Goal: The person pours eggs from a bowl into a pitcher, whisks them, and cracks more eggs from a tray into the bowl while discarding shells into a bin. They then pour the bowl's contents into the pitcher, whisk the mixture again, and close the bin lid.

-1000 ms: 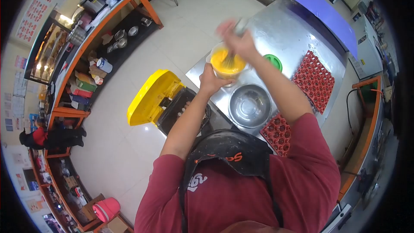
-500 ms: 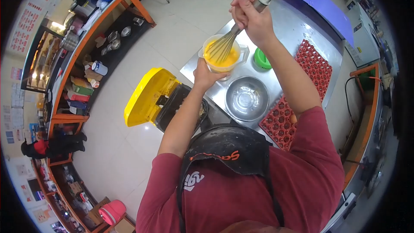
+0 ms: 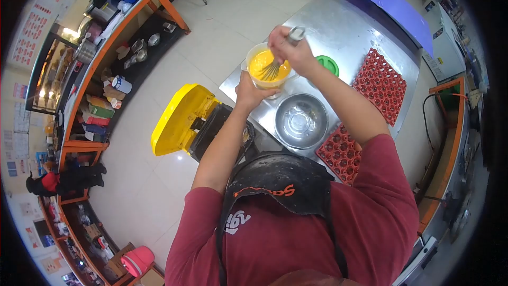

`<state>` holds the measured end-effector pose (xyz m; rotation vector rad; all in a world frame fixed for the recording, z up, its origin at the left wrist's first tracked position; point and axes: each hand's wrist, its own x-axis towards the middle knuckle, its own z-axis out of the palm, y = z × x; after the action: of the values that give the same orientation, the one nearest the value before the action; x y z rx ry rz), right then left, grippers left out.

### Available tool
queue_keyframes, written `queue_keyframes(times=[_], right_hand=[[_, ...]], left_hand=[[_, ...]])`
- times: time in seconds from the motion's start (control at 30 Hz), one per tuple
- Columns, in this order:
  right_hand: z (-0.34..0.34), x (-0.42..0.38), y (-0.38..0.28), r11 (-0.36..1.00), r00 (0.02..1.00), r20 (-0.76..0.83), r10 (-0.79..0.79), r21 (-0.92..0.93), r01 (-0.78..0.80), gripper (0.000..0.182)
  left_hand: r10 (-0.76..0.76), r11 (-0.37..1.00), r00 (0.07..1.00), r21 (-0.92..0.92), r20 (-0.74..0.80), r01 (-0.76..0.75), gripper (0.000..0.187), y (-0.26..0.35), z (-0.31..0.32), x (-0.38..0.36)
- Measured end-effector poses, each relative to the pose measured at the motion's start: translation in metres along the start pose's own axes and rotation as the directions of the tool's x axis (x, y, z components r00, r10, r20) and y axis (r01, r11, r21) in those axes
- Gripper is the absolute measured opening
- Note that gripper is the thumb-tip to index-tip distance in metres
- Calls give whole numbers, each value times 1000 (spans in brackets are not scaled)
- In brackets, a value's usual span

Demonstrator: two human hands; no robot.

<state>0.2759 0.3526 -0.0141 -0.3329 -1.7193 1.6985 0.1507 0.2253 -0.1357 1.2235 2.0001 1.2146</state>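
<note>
My right hand [image 3: 291, 50] is closed around the handle of a wire whisk [image 3: 271, 70]. The whisk's wires are sunk in yellow liquid that looks like beaten egg [image 3: 259, 63], inside a translucent plastic jug [image 3: 245, 66]. Against the near side of the jug, my left hand [image 3: 252, 93] grips its wall with thumb and fingers on either side. Just below the jug on the steel table [image 3: 338, 26] sits a shiny metal bowl [image 3: 301, 121]. Partly behind my right wrist is a round green lid or tub [image 3: 328, 64].
Red egg trays [image 3: 381, 87] lie on the table's right side, partly under my right forearm. A bin with a raised yellow lid [image 3: 177, 119] stands left of the table. Farther left runs an orange-framed shelf [image 3: 172, 8]. A purple panel [image 3: 394, 8] borders the table's far side.
My right hand has come down toward the jug, and the whisk sits deeper in the yellow liquid. My left hand and the jug have shifted very slightly.
</note>
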Motion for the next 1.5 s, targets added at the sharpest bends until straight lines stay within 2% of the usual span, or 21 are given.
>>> queue_keyframes(times=[0.03,0.2,0.27,0.37,0.5,0.57,0.63,0.67,0.7,0.73,0.87,0.93,1.0,1.07,1.13,1.2,1.27,1.3,1.33,1.37,1.5], right_hand=[[3,0,6,998,997,42,63,-14,-63,32],[17,11,7,956,988,117,-101,-262,129,37],[23,18,-7,964,986,-47,-160,-223,146,37],[11,27,-43,970,972,-36,-231,-83,227,34],[9,14,40,962,996,-84,-25,-274,1,23],[29,10,52,885,972,-29,-233,-421,199,21],[31,11,30,939,994,-52,-100,-336,77,20],[39,16,-13,988,973,-224,50,-132,-81,19],[28,28,-27,981,953,-239,-187,7,194,18],[1,38,-28,984,957,-254,-137,74,161,17],[-6,20,24,990,947,-311,80,-83,-111,14],[10,10,70,935,993,-119,-4,-352,-38,13],[30,13,17,975,996,-71,-61,-219,44,12],[28,28,-45,993,971,-225,-78,-101,56,11],[-17,49,-40,980,966,-177,-188,26,195,13],[-21,45,-29,984,971,-166,-173,23,179,14],[1,13,12,994,979,-205,-15,-109,-7,15],[1,6,38,947,985,-95,141,-278,-162,17],[14,-5,39,941,996,1,88,-329,-83,17],[22,-3,24,910,980,37,196,-378,-168,23],[19,32,-62,977,994,-52,-95,-195,83,21]], left_hand=[[-12,1000,1000,-1,22,12,103,5,-3,-1],[34,998,999,-59,39,-31,104,3,-3,-2],[-28,1000,999,-5,44,28,105,-1,-2,-1],[37,998,998,55,-43,-34,99,-8,4,2],[57,998,997,37,-50,-56,98,-13,6,2],[13,1000,999,24,-40,-12,96,-15,6,1],[54,998,997,-37,-51,-56,95,-22,11,5],[76,994,995,-69,-61,-80,95,-26,13,6],[40,998,997,-48,-59,-43,95,-22,11,4],[7,1000,998,-25,-59,-8,95,-13,8,1],[-5,999,999,32,-42,6,95,-14,7,4],[21,999,999,35,-39,-19,96,-12,5,2],[36,998,998,45,-54,-33,96,-13,5,2],[38,998,996,55,-78,-34,96,-18,9,5],[26,999,997,48,-75,-23,97,-17,9,3],[9,998,997,58,-71,-5,97,-12,5,4],[-25,996,998,83,-56,30,97,-6,3,2],[-13,996,999,84,-48,17,97,-6,3,1],[-3,997,999,81,-40,6,97,-6,3,1],[7,997,999,77,-35,-4,97,-7,3,1],[8,1000,1000,24,-17,-7,97,-15,4,8]])
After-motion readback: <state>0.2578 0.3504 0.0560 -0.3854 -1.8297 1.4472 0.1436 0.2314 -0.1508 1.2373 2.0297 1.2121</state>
